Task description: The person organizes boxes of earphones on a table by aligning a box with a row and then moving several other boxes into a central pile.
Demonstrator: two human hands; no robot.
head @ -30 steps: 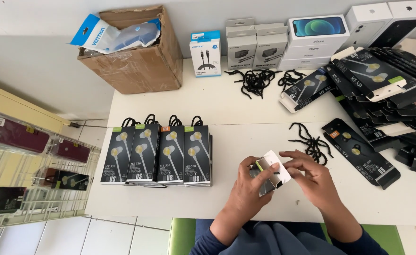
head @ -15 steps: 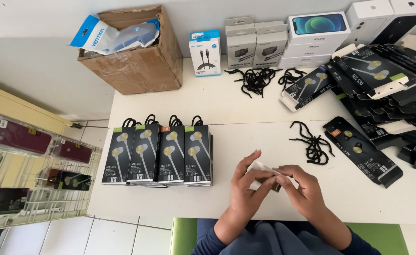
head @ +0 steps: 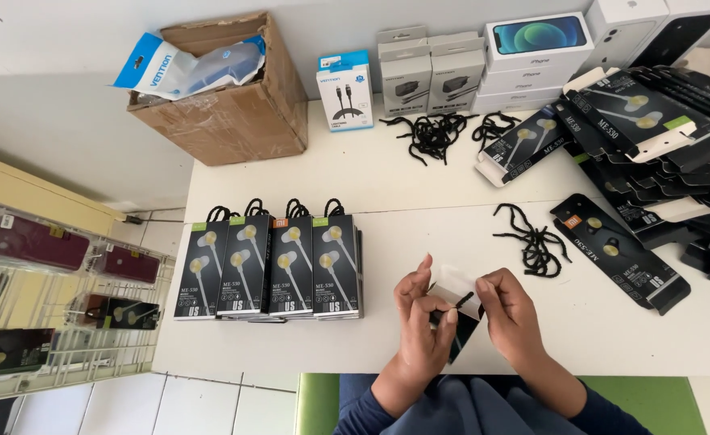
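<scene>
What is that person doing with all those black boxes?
The left hand and right hand hold one small black and white earphone box with a black cord on it, just above the white table. Four matching boxes sit in a row beside them, and loose black cords lie nearby.

Between the fingers [head: 434, 316]: small box [head: 457, 314], glossy black card, white matt flap. Left of fingers: glossy printed earphone boxes [head: 270, 264]. Beyond them: matt black cords [head: 534, 240], smooth white table [head: 419, 189], rough brown cardboard box [head: 224, 105].
</scene>
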